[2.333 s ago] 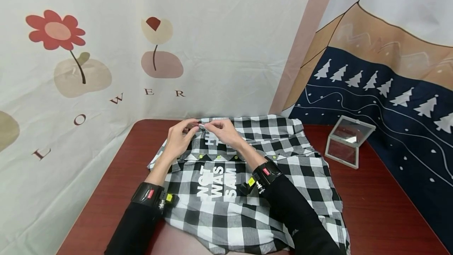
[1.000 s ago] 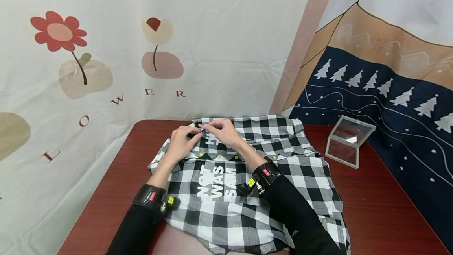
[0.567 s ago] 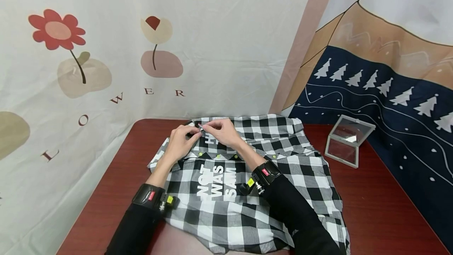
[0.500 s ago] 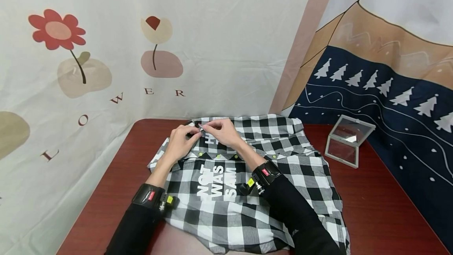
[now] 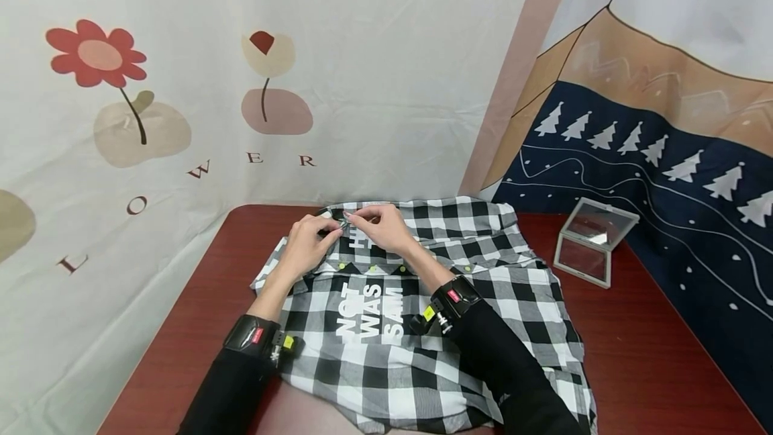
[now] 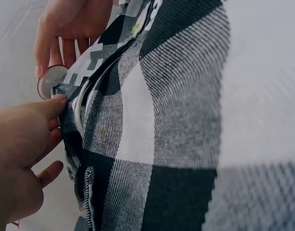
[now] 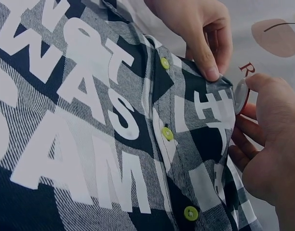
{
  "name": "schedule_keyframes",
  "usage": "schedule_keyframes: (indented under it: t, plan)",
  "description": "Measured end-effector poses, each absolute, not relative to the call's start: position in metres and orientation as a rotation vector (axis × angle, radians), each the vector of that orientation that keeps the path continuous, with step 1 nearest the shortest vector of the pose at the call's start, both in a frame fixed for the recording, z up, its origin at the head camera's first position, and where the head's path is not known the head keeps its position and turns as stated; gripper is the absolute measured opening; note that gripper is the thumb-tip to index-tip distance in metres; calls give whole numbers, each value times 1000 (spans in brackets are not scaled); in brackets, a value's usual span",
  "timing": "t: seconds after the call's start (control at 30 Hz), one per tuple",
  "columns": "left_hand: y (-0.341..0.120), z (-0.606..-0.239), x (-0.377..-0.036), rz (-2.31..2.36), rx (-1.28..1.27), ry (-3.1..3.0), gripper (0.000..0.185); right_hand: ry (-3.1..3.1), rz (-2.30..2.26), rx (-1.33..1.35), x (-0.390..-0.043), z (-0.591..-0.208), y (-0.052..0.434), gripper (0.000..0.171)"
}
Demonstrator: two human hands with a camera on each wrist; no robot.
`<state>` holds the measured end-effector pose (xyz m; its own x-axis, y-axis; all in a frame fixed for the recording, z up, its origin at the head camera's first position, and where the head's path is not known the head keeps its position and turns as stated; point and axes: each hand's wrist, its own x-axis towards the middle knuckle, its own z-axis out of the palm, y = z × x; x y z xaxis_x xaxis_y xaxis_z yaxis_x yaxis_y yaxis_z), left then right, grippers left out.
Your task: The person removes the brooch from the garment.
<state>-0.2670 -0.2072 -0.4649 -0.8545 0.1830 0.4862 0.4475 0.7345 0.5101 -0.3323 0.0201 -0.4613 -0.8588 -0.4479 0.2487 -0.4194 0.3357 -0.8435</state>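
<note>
A black-and-white checked shirt [image 5: 435,374] with white printed letters and yellow-green buttons [image 7: 167,133] lies spread across the table. At its far edge, my left hand [image 5: 306,244] pinches a fold of the cloth between thumb and forefinger. Close beside those fingertips, my right hand [image 5: 388,230] pinches a small round white disc [image 7: 240,96] with a red rim, like a badge. In the left wrist view the disc [image 6: 51,81] stands right against the cloth edge; its other face is hidden.
On the right of the reddish-brown table [image 5: 640,354] stands a hinged, see-through case [image 5: 586,260], its lid raised. A pale printed curtain [image 5: 392,86] hangs right behind the table, with a navy tree-print one [image 5: 604,166] at the right.
My left hand has come slightly nearer, down from the far edge, since the oldest frame. My right hand stays almost in place, fingertips shifting a little. Shirt and case have not moved.
</note>
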Motion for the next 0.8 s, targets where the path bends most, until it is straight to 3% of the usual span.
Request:
schedule_keyframes:
  t: [0.6,0.8]
  plan:
    - [-211,-465,-268,-767,-480,-2595,11,2542,-1687,-765,-328,-459,44,34]
    - [-210,-460,-263,-756,-476,-2640,27,2545,-1702,-752,-322,-454,65,31]
